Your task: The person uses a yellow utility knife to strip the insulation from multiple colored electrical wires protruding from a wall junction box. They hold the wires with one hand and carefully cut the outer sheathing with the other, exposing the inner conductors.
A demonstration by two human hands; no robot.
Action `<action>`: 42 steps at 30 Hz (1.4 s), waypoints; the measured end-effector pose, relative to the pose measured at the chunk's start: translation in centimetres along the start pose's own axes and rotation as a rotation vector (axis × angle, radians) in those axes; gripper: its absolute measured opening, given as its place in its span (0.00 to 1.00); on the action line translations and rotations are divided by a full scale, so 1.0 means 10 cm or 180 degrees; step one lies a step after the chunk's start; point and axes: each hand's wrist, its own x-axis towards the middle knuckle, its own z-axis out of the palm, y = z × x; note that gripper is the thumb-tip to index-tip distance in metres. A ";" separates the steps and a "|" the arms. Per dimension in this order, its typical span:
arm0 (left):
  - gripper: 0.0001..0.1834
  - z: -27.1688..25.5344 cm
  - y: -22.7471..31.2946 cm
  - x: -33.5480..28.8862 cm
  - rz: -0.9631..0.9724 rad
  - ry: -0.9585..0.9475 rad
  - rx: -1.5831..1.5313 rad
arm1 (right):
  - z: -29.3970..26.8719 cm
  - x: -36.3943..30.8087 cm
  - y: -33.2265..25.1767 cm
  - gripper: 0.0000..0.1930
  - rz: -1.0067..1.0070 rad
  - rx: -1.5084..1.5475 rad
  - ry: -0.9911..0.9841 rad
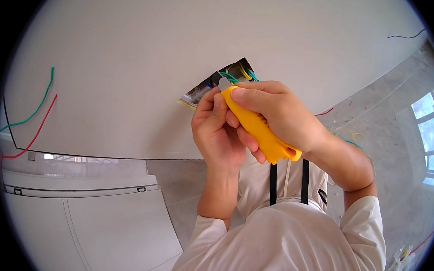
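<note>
A yellow-handled knife point(258, 125) is gripped in my right hand point(288, 112), the thumb lying along the top of the handle. Its short grey blade point(223, 83) points at a wall box point(199, 90) cut into the pale panel. My left hand point(219, 131) is closed beside the blade, thumb and forefinger pinching at the box's mouth. A small reddish bit of wire shows just above those fingertips; the rest is hidden by fingers and blade. Green wires point(229, 77) and yellow wires point(245, 72) curl inside the box.
A loose green wire point(48, 92) and a red wire point(44, 118) stick out at the left. White cabinet-like panels point(116, 223) stand at lower left. Thin wires and scraps lie on the grey floor point(392, 109) at right, with a clear plastic bag point(399, 264) near the lower edge.
</note>
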 end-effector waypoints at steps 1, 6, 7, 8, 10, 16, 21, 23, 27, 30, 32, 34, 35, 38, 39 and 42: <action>0.13 0.06 0.00 0.00 0.0025 0.0197 0.0035 | -0.01 0.00 -0.01 0.19 -0.0005 0.0028 -0.0010; 0.12 -0.08 0.00 0.05 -0.0020 -0.0247 0.0047 | -0.03 0.00 -0.01 0.20 -0.0028 0.0188 -0.0063; 0.12 -0.06 0.02 0.06 -0.0054 -0.0231 0.0040 | -0.04 0.00 -0.01 0.20 -0.0037 0.0243 -0.0075; 0.11 -0.06 0.04 0.07 -0.0110 -0.0265 0.0020 | -0.04 0.00 -0.01 0.20 -0.0016 0.0294 -0.0043; 0.10 -0.07 0.07 0.09 -0.0220 -0.0334 -0.0024 | -0.05 -0.02 -0.02 0.20 0.0026 0.0391 0.0022; 0.08 -0.02 0.08 0.14 -0.0189 -0.0470 0.0133 | -0.16 -0.01 0.00 0.19 0.0033 0.0802 -0.0123; 0.15 0.06 0.01 0.17 -0.0214 -0.0208 0.0119 | -0.23 0.00 -0.02 0.20 -0.0021 0.0748 -0.0184; 0.15 0.06 0.00 0.17 -0.0224 -0.0218 0.0094 | -0.23 -0.01 -0.02 0.20 -0.0022 0.0707 -0.0168; 0.16 0.09 -0.03 0.17 -0.0222 -0.0209 0.0075 | -0.24 -0.02 -0.07 0.21 0.0036 0.0587 -0.0076; 0.15 0.09 -0.01 0.16 -0.0256 -0.0214 0.0086 | -0.22 -0.02 -0.07 0.21 0.0102 0.0574 -0.0013; 0.15 0.10 0.01 0.16 -0.0281 -0.0243 0.0128 | -0.21 -0.01 -0.06 0.21 0.0103 0.0632 0.0022; 0.15 0.10 0.04 0.17 -0.0296 -0.0267 0.0219 | -0.18 -0.01 -0.04 0.22 0.0036 0.0748 0.0044; 0.12 0.08 0.04 0.19 -0.0272 -0.0294 0.0197 | -0.19 -0.01 -0.06 0.21 0.0085 0.0718 0.0005; 0.10 0.02 0.01 0.20 -0.0218 -0.0323 0.0130 | -0.22 -0.01 -0.10 0.20 0.0187 0.0663 -0.0063; 0.10 0.06 0.00 0.20 -0.0193 -0.0313 0.0111 | -0.22 0.01 -0.11 0.20 0.0176 0.0657 -0.0066; 0.11 0.07 -0.01 0.16 -0.0243 -0.0241 0.0113 | -0.13 0.02 0.00 0.21 0.0064 0.0761 0.0143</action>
